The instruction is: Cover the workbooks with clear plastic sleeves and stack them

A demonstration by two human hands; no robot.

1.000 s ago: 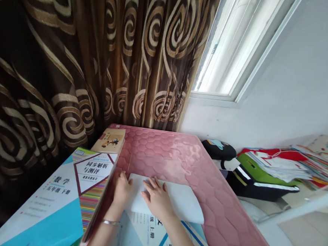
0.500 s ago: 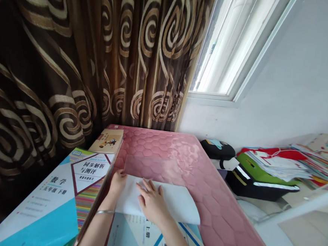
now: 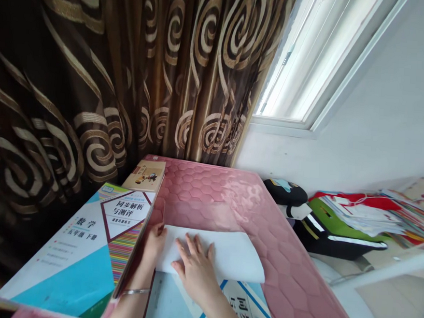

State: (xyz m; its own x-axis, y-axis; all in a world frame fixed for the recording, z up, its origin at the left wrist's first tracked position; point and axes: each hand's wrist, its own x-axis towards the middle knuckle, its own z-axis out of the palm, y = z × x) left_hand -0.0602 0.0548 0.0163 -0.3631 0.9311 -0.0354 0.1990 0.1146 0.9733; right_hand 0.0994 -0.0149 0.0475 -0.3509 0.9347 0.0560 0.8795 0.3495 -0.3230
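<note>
A workbook (image 3: 173,299) with a blue and white cover lies on the pink padded mat, its lower part showing. Across its upper part is a folded-over white flap (image 3: 239,258), curved at the right edge. My left hand (image 3: 154,244) pinches the flap's upper left corner. My right hand (image 3: 196,269) rests flat on the flap with its fingers spread. Past the upper fold, a clear plastic sheet (image 3: 197,215) lies on the mat, its outline hard to make out. A silver bracelet (image 3: 136,292) circles my left wrist.
To the left, a maths workbook (image 3: 70,255) lies on a stack, with a tan book (image 3: 143,174) behind it. The pink mat (image 3: 291,276) ends at a brown curtain (image 3: 188,80). Right of the table are a black case (image 3: 285,192), a green-and-black box (image 3: 341,231) and piled papers.
My right hand has shifted slightly left and nearer me across the white flap, covering other print on the workbook. My left hand stays at the corner. The camera view has turned a little.
</note>
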